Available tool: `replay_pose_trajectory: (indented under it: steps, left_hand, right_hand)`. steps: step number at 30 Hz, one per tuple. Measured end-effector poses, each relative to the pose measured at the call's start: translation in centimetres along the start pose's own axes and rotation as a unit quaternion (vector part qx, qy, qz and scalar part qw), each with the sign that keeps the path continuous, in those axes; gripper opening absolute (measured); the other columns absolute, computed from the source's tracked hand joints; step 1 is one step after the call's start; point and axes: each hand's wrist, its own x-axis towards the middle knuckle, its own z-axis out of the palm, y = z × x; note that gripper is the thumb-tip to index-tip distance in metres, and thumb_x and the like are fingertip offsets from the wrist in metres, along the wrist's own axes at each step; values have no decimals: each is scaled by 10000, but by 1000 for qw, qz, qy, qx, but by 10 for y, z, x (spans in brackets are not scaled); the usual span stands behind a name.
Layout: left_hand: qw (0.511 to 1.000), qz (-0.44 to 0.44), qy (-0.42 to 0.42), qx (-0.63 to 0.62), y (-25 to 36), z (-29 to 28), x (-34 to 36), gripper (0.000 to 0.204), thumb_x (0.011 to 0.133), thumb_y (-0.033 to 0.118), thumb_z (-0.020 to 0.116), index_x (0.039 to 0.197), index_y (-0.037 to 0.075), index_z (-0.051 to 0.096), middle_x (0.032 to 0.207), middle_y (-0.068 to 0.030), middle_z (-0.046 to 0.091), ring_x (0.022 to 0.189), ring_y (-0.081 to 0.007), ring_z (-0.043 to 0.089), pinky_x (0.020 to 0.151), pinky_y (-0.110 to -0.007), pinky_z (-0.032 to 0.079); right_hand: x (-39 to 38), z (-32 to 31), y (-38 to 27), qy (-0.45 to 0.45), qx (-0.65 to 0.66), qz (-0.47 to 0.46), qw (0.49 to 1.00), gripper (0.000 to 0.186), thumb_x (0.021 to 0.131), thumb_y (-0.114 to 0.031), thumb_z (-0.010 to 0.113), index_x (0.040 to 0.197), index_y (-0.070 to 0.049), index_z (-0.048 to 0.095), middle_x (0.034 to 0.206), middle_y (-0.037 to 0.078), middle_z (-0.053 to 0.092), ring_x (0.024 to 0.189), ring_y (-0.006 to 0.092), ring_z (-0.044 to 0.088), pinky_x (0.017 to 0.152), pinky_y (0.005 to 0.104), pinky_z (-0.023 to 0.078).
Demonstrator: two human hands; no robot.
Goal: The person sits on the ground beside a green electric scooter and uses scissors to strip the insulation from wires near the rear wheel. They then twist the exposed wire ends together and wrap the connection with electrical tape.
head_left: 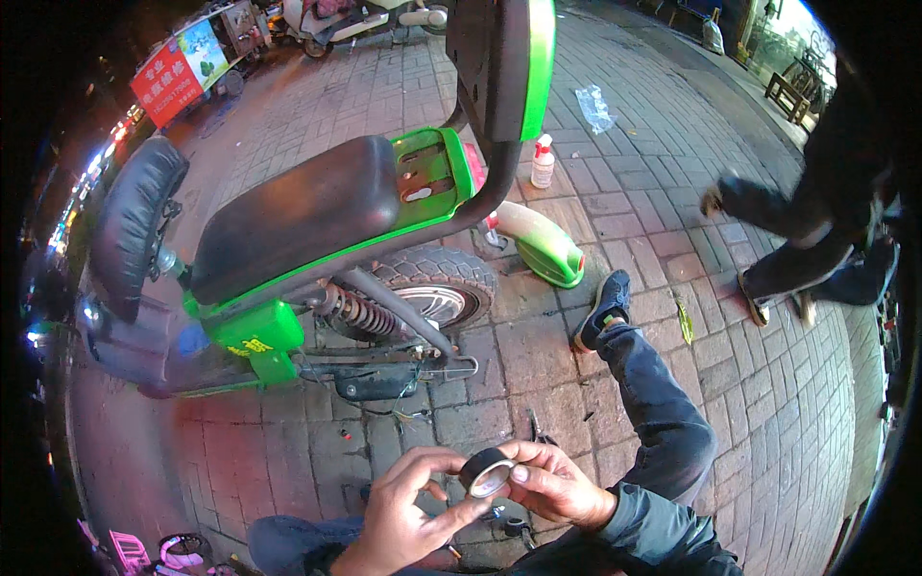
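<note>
Left hand [408, 507] and right hand [562, 492] are pinching black tape roll [474, 467], fingers clamping its rim; green-trimmed scooter [300, 197] standing ahead.

From far away, I see soft, dim light on the bricks [615, 288]. A shop front [792, 38] glares white at top right. Street lights [106, 158] smear on the left, and the bricks there look hazy pink. The tape roll [476, 465] looks clear. Black surrounds everything, and lines bend near the edges.
</note>
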Motion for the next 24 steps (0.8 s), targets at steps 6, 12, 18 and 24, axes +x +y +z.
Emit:
replay_pose_trajectory:
  steps: [6,12,18,24]
  left_hand:
    - [990,20,139,33,32,34,-27,305,845,21,760,1110,-68,637,1065,-141,673,860,-182,689,709,-278,572]
    - [920,-148,57,-358,54,48,-40,405,929,198,715,1216,-55,580,1085,-86,668,920,-150,628,766,-275,516]
    - [825,-194,9,-531,69,66,-42,498,1000,233,594,1405,33,385,1209,-110,583,974,-192,628,806,-290,519]
    - [776,-196,-62,-596,58,62,-37,473,1002,243,590,1373,23,396,1175,-119,607,993,-196,635,822,-299,536]
  right_hand:
    - [-21,16,-14,-1,-129,-98,987,583,898,-6,708,1416,9,441,1313,90,562,1174,180,579,1042,351,461]
    - [-45,36,-28,-38,-195,-179,964,642,845,30,751,1418,1,460,1201,74,601,1101,148,596,986,320,488]
    - [-63,41,-58,-28,-388,-219,895,585,833,-53,785,1370,-45,554,1102,72,603,968,146,625,877,302,536]
    - [-54,39,-68,-39,-419,-247,873,566,801,-135,828,1318,-66,609,1122,90,603,1029,170,622,868,316,538]
